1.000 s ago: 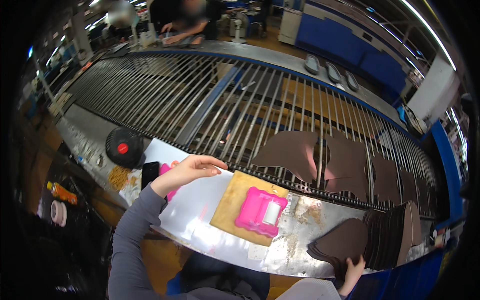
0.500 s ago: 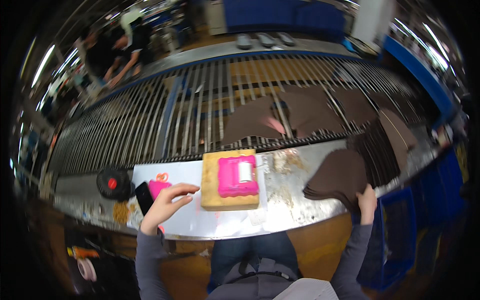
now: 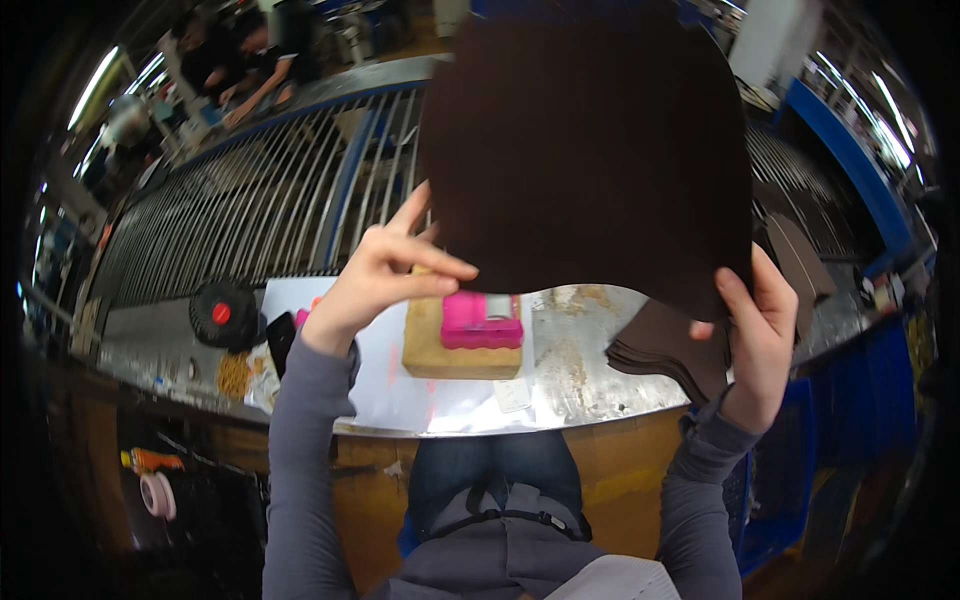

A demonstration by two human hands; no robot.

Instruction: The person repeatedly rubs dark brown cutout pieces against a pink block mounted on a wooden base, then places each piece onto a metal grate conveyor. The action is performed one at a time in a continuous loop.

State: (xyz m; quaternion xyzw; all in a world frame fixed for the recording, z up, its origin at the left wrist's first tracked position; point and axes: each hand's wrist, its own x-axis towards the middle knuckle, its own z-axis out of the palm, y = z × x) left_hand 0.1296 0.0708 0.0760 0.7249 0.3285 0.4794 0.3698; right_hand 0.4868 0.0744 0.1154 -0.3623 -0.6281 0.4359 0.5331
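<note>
A large dark brown cut sheet [image 3: 590,150] with curved edges, leather-like or fabric, is held up before me. My right hand [image 3: 755,335] pinches its lower right corner, thumb in front. At its lower left edge my left hand [image 3: 385,275] has closed its fingers on the border, some of them behind the sheet. Below it on the table, a bright pink scalloped pad [image 3: 480,330] with a pale panel sits on a wooden block [image 3: 430,360]; the sheet hides their far side. Next to my right hand, a stack of similar brown pieces [image 3: 665,345] lies on the metal table.
A slatted metal rack [image 3: 240,220] runs behind the table [image 3: 590,370]. To the left are a round black object with a red centre [image 3: 221,313] and rubber bands [image 3: 234,372]. Blue crates [image 3: 785,490] stand at the lower right. Two people [image 3: 250,70] work at the far left.
My right hand has lifted a brown sheet off the stack and raised it leftward in front of me. My left hand has moved up and taken its left edge.
</note>
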